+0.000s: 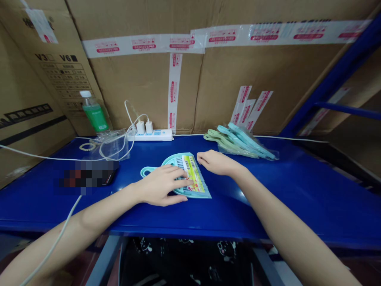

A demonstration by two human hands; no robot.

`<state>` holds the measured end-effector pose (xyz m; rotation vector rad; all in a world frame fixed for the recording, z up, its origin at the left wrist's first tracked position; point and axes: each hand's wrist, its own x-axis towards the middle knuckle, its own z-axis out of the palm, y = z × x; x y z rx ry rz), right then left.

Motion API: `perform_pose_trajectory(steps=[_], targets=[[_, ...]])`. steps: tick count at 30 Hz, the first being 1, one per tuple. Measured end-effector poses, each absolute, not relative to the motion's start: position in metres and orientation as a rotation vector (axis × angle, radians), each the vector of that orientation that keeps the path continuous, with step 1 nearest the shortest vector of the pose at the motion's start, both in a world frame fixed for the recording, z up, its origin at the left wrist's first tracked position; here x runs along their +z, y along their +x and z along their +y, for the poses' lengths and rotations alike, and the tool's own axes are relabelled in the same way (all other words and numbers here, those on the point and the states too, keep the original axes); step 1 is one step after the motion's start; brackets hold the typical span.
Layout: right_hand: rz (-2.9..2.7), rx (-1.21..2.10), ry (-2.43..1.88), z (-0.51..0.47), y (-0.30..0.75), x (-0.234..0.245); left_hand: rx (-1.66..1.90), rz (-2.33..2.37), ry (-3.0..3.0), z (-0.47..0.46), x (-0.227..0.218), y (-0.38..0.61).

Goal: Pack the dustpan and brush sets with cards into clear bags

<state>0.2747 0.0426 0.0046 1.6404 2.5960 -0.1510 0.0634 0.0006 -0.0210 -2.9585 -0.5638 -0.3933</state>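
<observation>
Head view | left hand [162, 186] flat, spread on dustpan pack [194, 174]; right hand [214, 162] half-curled, touching its edge

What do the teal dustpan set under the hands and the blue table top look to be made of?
Dustpan set: moulded plastic, it seems, matte pastel teal, with fine bristles and a glossy printed label. Table top: likely painted metal, smooth blue with soft reflections, though laminate is possible.

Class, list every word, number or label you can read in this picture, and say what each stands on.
"V3": cardboard box, upper left.
"V6": same box, beside it.
Too blurred to read: red print on the packing tape, the green bottle's label, the yellow label on the dustpan set.
</observation>
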Motion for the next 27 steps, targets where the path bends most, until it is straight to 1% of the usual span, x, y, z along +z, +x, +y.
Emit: perform_pose_trajectory(steps=[9,14,27], targets=[[2.546,-0.236,1.586,0.0455,0.2728,0.0003,-0.247,-1.029,-2.778,0.0064,-0.0298,0.057],[2.543,-0.245,1.57,0.0441,0.2699,0.0001,-0.146,-1.024,-2.845,0.0047,-0.0267,0.0585],[2.572,-0.251,1.535,0.047,0.2704,-0.0022,-0.023,-1.084,-2.845,0.0038,-0.0234,0.0608]])
